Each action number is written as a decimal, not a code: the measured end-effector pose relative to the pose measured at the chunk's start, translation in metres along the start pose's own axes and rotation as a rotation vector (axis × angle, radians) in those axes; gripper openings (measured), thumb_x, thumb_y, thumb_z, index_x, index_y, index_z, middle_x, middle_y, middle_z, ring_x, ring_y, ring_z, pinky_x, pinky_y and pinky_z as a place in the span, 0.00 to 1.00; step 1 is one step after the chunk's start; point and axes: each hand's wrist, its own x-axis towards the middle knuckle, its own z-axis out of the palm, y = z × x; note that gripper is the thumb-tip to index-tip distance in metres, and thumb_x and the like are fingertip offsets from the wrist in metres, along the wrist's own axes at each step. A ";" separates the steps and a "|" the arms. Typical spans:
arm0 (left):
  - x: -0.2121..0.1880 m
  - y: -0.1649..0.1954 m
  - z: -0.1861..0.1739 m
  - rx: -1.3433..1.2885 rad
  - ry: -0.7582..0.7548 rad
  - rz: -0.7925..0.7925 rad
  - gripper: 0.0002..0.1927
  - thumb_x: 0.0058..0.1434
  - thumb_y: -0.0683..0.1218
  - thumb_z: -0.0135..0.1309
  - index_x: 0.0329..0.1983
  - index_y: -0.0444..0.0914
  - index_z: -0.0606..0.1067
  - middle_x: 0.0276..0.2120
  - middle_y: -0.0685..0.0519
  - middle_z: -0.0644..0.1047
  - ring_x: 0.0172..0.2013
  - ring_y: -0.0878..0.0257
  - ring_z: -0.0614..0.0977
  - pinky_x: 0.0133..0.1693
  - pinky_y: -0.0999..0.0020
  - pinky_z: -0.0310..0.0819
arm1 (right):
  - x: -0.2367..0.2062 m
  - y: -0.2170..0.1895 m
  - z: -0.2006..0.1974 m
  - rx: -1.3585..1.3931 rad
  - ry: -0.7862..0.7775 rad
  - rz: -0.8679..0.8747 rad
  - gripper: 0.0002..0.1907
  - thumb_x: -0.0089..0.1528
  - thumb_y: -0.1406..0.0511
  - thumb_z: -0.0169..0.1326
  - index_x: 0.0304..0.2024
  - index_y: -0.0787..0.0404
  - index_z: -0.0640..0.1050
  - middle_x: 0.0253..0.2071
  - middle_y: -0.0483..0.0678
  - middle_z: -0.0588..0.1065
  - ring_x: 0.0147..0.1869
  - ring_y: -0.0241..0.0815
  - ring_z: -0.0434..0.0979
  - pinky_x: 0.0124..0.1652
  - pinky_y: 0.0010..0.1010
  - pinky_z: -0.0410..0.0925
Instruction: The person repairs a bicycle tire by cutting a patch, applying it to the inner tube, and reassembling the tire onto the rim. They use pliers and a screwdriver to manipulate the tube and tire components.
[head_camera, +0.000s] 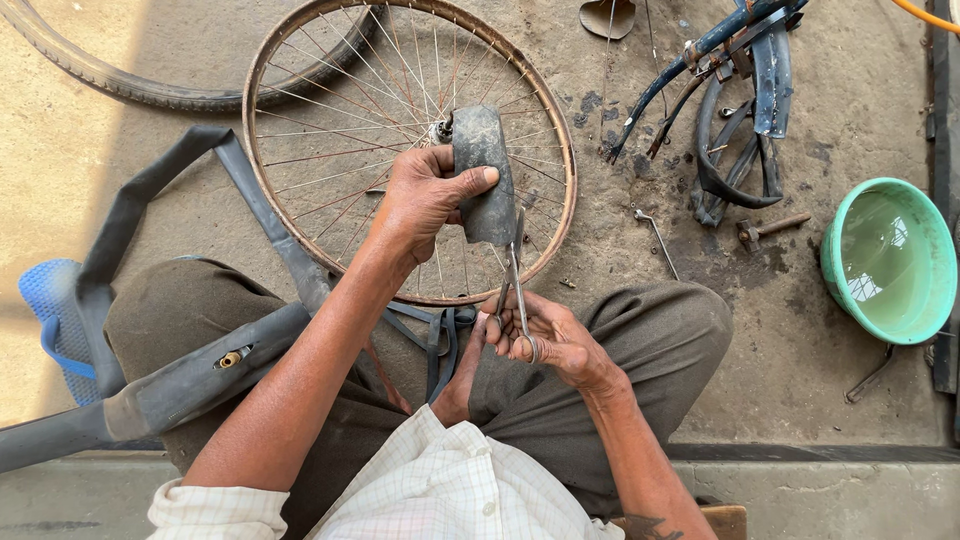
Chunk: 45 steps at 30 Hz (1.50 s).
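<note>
L hand (425, 200) pinches rubber patch (483, 175) — R hand (545, 340) grips scissors (517, 290), cutting it.

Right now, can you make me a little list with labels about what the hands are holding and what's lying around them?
Left hand: grips a dark grey piece of rubber tube, held up
Right hand: holds metal scissors, blades at the rubber's lower edge
Under the hands: rusty spoked bicycle wheel rim lying flat on the ground
On the lap: black rubber inner tube with brass valve
To the right: green round plastic basin of water
Near the basin: small hammer
Ground: stained concrete floor
</note>
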 end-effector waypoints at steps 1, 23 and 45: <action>0.000 -0.001 0.000 -0.006 0.004 0.002 0.11 0.55 0.43 0.67 0.38 0.33 0.81 0.28 0.50 0.83 0.25 0.66 0.84 0.23 0.69 0.81 | 0.000 0.000 0.000 -0.015 0.016 0.008 0.43 0.54 0.49 0.68 0.60 0.72 0.72 0.43 0.50 0.75 0.44 0.36 0.75 0.47 0.25 0.71; 0.004 -0.019 0.000 0.034 0.052 0.052 0.09 0.56 0.39 0.66 0.38 0.31 0.82 0.28 0.50 0.82 0.26 0.67 0.83 0.26 0.69 0.80 | 0.004 0.025 0.001 -0.056 0.154 0.028 0.37 0.53 0.53 0.71 0.55 0.70 0.76 0.38 0.45 0.75 0.42 0.33 0.73 0.42 0.23 0.67; 0.001 -0.014 -0.003 0.040 0.028 -0.029 0.08 0.57 0.39 0.65 0.37 0.30 0.81 0.26 0.48 0.81 0.22 0.66 0.82 0.21 0.68 0.77 | 0.000 0.043 -0.010 -0.049 0.123 0.081 0.27 0.58 0.62 0.66 0.56 0.70 0.76 0.35 0.45 0.75 0.37 0.32 0.72 0.37 0.22 0.66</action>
